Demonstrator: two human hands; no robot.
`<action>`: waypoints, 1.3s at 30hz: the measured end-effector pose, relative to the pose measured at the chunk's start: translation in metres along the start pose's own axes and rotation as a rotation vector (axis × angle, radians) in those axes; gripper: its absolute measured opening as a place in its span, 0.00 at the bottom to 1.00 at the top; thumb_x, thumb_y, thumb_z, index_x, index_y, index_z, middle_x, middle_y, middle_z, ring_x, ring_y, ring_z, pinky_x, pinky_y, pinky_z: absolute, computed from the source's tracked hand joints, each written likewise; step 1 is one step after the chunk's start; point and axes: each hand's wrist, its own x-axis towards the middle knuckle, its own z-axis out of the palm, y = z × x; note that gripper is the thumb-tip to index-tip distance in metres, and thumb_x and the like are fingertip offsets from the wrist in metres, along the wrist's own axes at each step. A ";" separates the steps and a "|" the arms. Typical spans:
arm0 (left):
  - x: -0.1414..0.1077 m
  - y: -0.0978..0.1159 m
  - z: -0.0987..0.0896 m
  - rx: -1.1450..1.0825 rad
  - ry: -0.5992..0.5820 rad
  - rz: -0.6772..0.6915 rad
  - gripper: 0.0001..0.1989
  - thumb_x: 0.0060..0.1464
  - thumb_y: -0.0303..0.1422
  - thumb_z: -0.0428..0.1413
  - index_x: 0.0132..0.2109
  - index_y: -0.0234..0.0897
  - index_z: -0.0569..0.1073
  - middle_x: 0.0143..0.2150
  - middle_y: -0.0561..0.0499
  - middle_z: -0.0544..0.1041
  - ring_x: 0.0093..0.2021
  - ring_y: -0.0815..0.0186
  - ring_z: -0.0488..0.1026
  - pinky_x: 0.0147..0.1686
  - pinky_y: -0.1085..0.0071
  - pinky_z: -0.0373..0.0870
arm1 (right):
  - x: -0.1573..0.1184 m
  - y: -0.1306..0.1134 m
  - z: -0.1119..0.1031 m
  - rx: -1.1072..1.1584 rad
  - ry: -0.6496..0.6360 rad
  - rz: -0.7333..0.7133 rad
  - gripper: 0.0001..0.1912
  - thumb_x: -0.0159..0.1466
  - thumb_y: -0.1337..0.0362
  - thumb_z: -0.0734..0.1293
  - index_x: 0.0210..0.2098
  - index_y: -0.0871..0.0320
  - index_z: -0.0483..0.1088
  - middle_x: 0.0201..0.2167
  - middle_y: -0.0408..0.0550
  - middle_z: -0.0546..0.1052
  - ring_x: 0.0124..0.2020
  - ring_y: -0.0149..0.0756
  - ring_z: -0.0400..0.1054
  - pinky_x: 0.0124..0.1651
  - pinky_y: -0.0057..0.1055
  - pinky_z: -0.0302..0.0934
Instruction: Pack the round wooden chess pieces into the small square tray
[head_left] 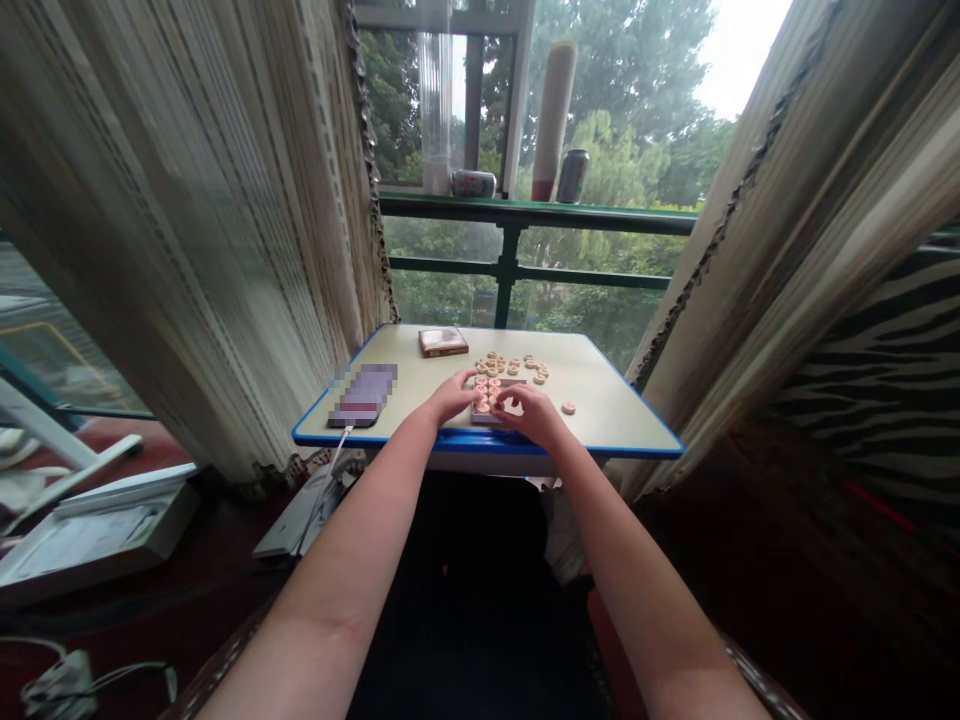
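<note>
A small shallow box (489,419) lies near the table's front edge, with round wooden xiangqi pieces (482,384) lined up in its left part. My left hand (452,396) is at the box's left side, thumb and forefinger apart, fingertips against its edge and the nearest pieces. Over the box, my right hand (531,412) has its thumb and forefinger pinched at a xiangqi piece in the front rows; the fingers partly cover it. Several loose pieces (514,369) are scattered just behind the box. One single piece (568,408) rests to the right of my right hand.
The pale table (615,420) has a blue rim. A brown box lid or case (443,342) lies at the back left. A blurred phone (365,392) with a white cable (334,455) is at the left. Curtains (300,200) flank the window; cans (574,176) and stacked cups (555,120) stand on the ledge.
</note>
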 end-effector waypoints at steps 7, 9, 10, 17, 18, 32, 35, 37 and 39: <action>0.003 -0.004 0.001 -0.016 0.033 -0.007 0.30 0.41 0.29 0.58 0.55 0.31 0.66 0.57 0.39 0.68 0.57 0.57 0.65 0.56 0.67 0.59 | 0.002 0.004 0.000 0.031 -0.041 -0.012 0.05 0.55 0.63 0.69 0.30 0.57 0.73 0.30 0.46 0.74 0.32 0.31 0.65 0.38 0.29 0.61; 0.003 -0.005 0.001 -0.022 0.041 -0.004 0.30 0.42 0.28 0.57 0.55 0.31 0.66 0.58 0.39 0.67 0.58 0.58 0.64 0.57 0.67 0.59 | 0.002 0.004 0.000 0.043 -0.040 -0.008 0.05 0.55 0.63 0.69 0.30 0.57 0.74 0.30 0.46 0.74 0.32 0.31 0.65 0.38 0.29 0.61; 0.003 -0.005 0.001 -0.024 0.042 -0.002 0.29 0.42 0.28 0.57 0.55 0.30 0.66 0.58 0.39 0.67 0.58 0.58 0.64 0.57 0.67 0.59 | 0.002 0.004 0.000 0.048 -0.039 -0.005 0.05 0.55 0.63 0.70 0.31 0.57 0.74 0.30 0.46 0.75 0.32 0.31 0.65 0.37 0.29 0.61; 0.003 -0.005 0.001 -0.027 0.040 -0.001 0.29 0.42 0.30 0.58 0.55 0.29 0.66 0.57 0.38 0.68 0.57 0.57 0.65 0.56 0.67 0.60 | 0.001 0.005 0.000 0.111 -0.054 0.033 0.06 0.56 0.61 0.69 0.30 0.57 0.76 0.31 0.46 0.76 0.27 0.29 0.65 0.34 0.27 0.62; 0.003 -0.005 0.001 -0.025 0.037 0.000 0.29 0.43 0.30 0.58 0.55 0.29 0.66 0.57 0.38 0.68 0.57 0.57 0.65 0.56 0.66 0.60 | 0.001 0.005 -0.001 0.122 -0.052 0.036 0.06 0.56 0.61 0.69 0.30 0.57 0.76 0.31 0.46 0.77 0.27 0.28 0.65 0.34 0.27 0.62; 0.002 -0.003 0.002 -0.006 0.034 0.008 0.28 0.44 0.29 0.56 0.55 0.29 0.66 0.57 0.38 0.68 0.57 0.58 0.65 0.56 0.66 0.60 | 0.000 0.001 -0.001 0.068 0.000 0.014 0.07 0.56 0.61 0.67 0.27 0.55 0.77 0.32 0.48 0.78 0.33 0.36 0.70 0.39 0.32 0.64; 0.003 -0.004 0.002 -0.010 0.042 0.010 0.28 0.43 0.28 0.57 0.54 0.29 0.67 0.57 0.38 0.68 0.57 0.58 0.65 0.56 0.66 0.59 | -0.001 0.001 -0.003 0.010 0.099 0.058 0.08 0.56 0.66 0.64 0.29 0.56 0.76 0.32 0.48 0.77 0.36 0.38 0.69 0.41 0.34 0.62; 0.003 -0.005 0.002 -0.011 0.040 0.013 0.28 0.43 0.28 0.57 0.54 0.28 0.67 0.57 0.37 0.68 0.57 0.57 0.64 0.57 0.65 0.59 | -0.001 0.002 -0.004 -0.046 0.136 0.081 0.10 0.55 0.69 0.62 0.28 0.56 0.76 0.31 0.48 0.77 0.36 0.38 0.67 0.45 0.37 0.60; 0.004 -0.006 0.002 -0.012 0.035 0.013 0.28 0.43 0.29 0.57 0.54 0.28 0.67 0.57 0.37 0.68 0.57 0.57 0.64 0.56 0.65 0.59 | -0.001 0.004 -0.004 -0.095 0.104 0.079 0.10 0.53 0.70 0.63 0.27 0.56 0.76 0.30 0.47 0.77 0.35 0.38 0.66 0.48 0.38 0.58</action>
